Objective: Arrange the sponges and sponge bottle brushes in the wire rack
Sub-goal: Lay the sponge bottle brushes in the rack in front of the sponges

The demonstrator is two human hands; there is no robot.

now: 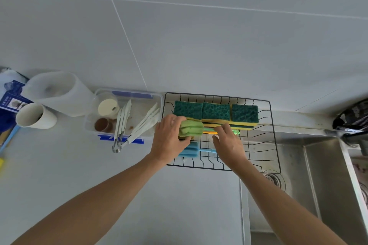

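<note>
A black wire rack (pixel 272 131) sits on the counter, partly over the sink. Three green-and-yellow sponges (pixel 216 112) lie in a row along its far side. A green sponge bottle brush (pixel 191 128) lies just in front of them. My left hand (pixel 169 139) grips its foam head and my right hand (pixel 229 141) pinches its green handle. A blue sponge bottle brush (pixel 191 149) lies in the rack nearer to me, partly hidden under both hands. An orange-yellow piece shows under the green handle, and I cannot tell what it is.
A clear plastic container (pixel 103 125) holding white tongs (pixel 139 125) and small cups stands left of the rack. Further left are a white jug (pixel 59 93), a white cup (pixel 33 115) and a blue box (pixel 10 101). The steel sink (pixel 298 185) lies to the right.
</note>
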